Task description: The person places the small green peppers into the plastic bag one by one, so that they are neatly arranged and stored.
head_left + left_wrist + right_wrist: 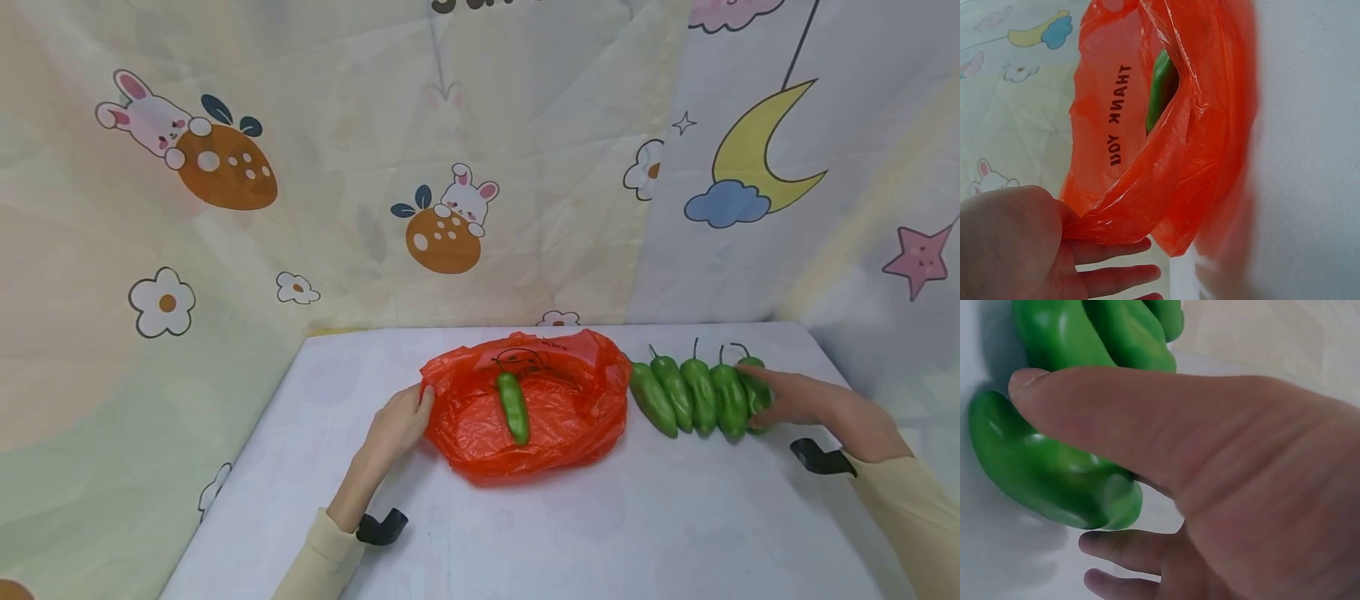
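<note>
A red plastic bag (555, 450) lies with its mouth spread wide, and one green pepper (513, 408) rests inside it. The left hand (400, 423) pinches the bag's left rim between thumb and forefinger; its other fingers stretch out below the plastic in the left wrist view. To the right of the bag, several green peppers (697, 396) lie side by side with their stems pointing away. At the right end of this row, the right hand (806, 404) holds the last pepper (1054, 475) between thumb and fingers. Part of that pepper is hidden behind the thumb.
The white tabletop (525, 542) carries the bag and the peppers. Behind it hangs a printed cloth (555, 167) with rabbits, flowers and a moon. A black strap piece (382, 527) sits at the left wrist, another black piece (821, 457) at the right.
</note>
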`<state>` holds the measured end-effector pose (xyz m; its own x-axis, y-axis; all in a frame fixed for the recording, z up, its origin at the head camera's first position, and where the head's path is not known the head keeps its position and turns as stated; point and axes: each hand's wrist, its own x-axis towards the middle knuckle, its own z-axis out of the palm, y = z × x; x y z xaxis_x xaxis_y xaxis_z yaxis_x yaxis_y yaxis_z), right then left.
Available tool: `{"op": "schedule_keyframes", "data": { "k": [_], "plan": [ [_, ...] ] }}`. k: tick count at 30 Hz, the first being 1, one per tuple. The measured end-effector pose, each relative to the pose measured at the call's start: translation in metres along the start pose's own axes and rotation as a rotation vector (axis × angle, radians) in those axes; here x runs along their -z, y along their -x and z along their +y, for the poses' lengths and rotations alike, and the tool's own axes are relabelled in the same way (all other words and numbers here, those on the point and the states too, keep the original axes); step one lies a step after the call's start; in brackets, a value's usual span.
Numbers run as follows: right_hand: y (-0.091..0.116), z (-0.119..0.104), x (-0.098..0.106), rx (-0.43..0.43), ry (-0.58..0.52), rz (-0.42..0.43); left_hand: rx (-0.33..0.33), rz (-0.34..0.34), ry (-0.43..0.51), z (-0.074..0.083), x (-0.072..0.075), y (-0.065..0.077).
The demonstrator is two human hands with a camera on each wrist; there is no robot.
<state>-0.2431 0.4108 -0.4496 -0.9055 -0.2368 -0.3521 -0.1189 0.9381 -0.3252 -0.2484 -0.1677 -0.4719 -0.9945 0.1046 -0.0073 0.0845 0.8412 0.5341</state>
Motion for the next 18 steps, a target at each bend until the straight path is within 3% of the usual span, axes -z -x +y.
{"op": "schedule_keyframes", "data": {
  "k": [18],
  "plan": [
    [-0.005, 0.0046, -0.0095, 0.022, 0.021, 0.077, 0.015, -0.006, 0.003, 0.0048, -0.0002, -0.0008]
  ]
}}
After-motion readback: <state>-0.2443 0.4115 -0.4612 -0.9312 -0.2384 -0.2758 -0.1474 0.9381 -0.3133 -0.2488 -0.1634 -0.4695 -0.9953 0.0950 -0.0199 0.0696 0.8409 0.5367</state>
